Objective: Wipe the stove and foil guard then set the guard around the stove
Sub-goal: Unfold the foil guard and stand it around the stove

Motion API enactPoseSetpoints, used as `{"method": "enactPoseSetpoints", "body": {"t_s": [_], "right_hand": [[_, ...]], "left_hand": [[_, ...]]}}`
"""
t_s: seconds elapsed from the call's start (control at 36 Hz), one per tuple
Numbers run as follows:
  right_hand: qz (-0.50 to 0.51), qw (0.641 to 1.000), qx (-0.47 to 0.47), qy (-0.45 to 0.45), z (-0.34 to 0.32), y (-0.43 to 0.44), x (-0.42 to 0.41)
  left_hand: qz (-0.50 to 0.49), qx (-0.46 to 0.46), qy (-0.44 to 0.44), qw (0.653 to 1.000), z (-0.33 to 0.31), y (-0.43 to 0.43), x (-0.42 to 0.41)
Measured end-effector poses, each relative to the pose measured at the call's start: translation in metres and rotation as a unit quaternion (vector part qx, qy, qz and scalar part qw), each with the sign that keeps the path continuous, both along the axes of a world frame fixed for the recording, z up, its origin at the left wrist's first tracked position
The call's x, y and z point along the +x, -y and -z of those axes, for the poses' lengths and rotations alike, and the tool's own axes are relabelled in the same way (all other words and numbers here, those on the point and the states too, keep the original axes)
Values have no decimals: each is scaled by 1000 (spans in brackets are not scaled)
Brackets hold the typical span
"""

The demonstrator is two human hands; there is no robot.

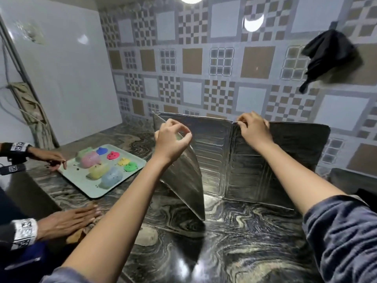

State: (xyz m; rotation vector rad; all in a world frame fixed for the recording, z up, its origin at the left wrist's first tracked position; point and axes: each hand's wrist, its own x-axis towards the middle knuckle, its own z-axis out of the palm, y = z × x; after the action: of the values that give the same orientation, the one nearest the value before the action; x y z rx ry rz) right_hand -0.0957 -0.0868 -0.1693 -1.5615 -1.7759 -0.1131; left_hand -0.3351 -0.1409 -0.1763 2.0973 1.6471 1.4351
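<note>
Head view shows the foil guard (216, 160) standing on the dark swirly worktop (234, 242), close to the tiled wall. The left hand (171, 141) hovers at the top of the left flap, its grip half curled with thumb and finger near each other; I cannot tell if it pinches the foil or just touches it. The right hand (253, 129) pinches the top edge at the fold between the middle and right flaps.

To do this step well, I think both hands should hold the top edge softly and open the flaps evenly, so the thin foil does not bend or tip over.

No stove can be seen, so where the guard must go is unclear. No wiping cloth shows near the hands. Left of the left hand sits a tray (85, 188) with colourful moulds, and another person's hands rest nearby.
</note>
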Motion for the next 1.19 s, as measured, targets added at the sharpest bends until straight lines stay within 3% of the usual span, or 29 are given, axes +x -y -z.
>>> {"method": "enactPoseSetpoints", "body": {"t_s": [0.14, 0.39, 0.56, 0.81, 1.06, 1.19], "right_hand": [[43, 996, -54, 49, -12, -6, -14], [-39, 987, -107, 116, -15, -24, -46], [-51, 995, -28, 80, -8, -43, -50], [-87, 993, 20, 77, -17, -77, -36], [-48, 992, 46, 104, -39, -94, 11], [18, 998, 37, 38, -27, -94, 53]], "left_hand": [[18, -89, 102, 991, -1, -7, -20], [14, -187, 257, 948, -14, -30, -38], [-23, -195, 279, 940, -14, -63, -49], [20, -185, 327, 926, -1, -90, -53], [126, -198, 362, 902, 9, -96, -44], [211, -211, 368, 881, 4, -87, -2]]}}
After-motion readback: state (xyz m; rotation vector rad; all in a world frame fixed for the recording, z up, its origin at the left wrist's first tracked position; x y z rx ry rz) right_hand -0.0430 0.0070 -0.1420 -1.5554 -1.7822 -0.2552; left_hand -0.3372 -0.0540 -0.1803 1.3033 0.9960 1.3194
